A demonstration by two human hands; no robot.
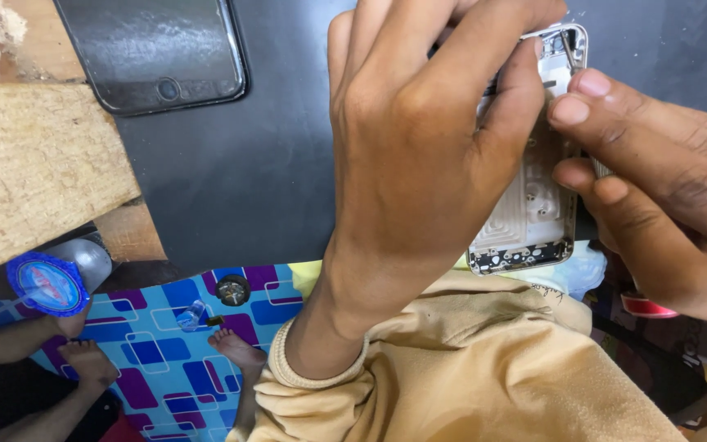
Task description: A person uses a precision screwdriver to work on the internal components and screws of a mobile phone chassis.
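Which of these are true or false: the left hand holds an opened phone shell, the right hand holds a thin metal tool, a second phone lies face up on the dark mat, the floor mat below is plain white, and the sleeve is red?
1. The left hand holds an opened phone shell. True.
2. The right hand pinches a thin metal tool at the shell's top end. True.
3. A second phone lies screen up on the dark mat. True.
4. The floor mat is plain white. False: it is blue and purple with white outlines.
5. The sleeve is red. False: it is tan.
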